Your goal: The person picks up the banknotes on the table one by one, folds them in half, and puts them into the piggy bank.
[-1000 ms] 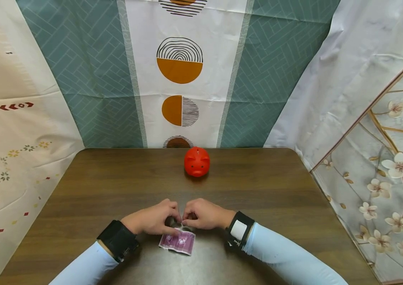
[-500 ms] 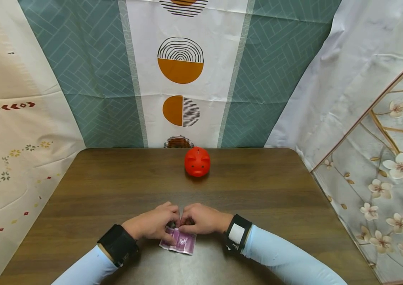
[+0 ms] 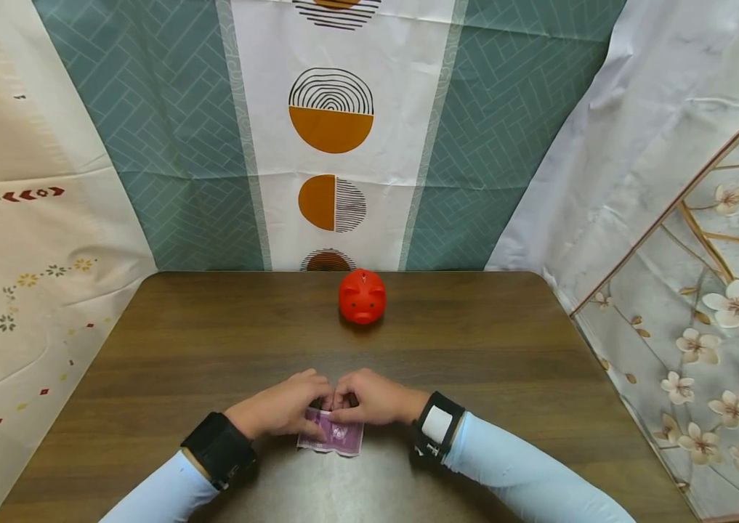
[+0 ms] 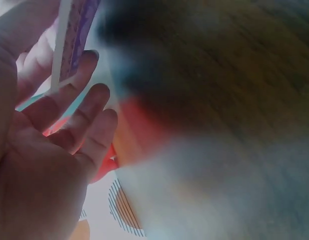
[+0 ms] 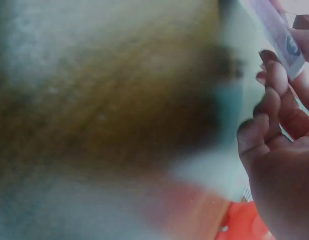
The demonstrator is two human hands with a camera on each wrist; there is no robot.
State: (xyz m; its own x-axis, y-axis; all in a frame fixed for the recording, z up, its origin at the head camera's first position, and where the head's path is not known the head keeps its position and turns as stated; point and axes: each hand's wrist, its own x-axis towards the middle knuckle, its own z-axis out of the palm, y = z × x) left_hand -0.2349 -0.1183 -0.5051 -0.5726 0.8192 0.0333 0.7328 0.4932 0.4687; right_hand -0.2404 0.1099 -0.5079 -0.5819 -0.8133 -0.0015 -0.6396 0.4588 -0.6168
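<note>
A small purple banknote (image 3: 345,436) with a pale border is above or on the near middle of the table; I cannot tell whether it touches the wood. My left hand (image 3: 285,407) holds its left part, thumb on the near face. On the upper right edge, my right hand (image 3: 374,396) pinches it between thumb and fingers. In the left wrist view the banknote (image 4: 77,42) stands edge-on between thumb and fingers, while the other fingers are loosely bent. The right wrist view shows the banknote (image 5: 282,42) gripped likewise. Its far edge is partly hidden by the fingers.
A red piggy bank (image 3: 362,297) stands beyond the hands near the back edge of the brown wooden table (image 3: 225,327). Patterned cloths (image 3: 500,131) hang behind and at the sides. Each wrist wears a black strap (image 3: 220,449).
Both hands have come slightly nearer the person, closing over the banknote's far edge. The banknote has shifted a little right and away from the person. The piggy bank stays put.
</note>
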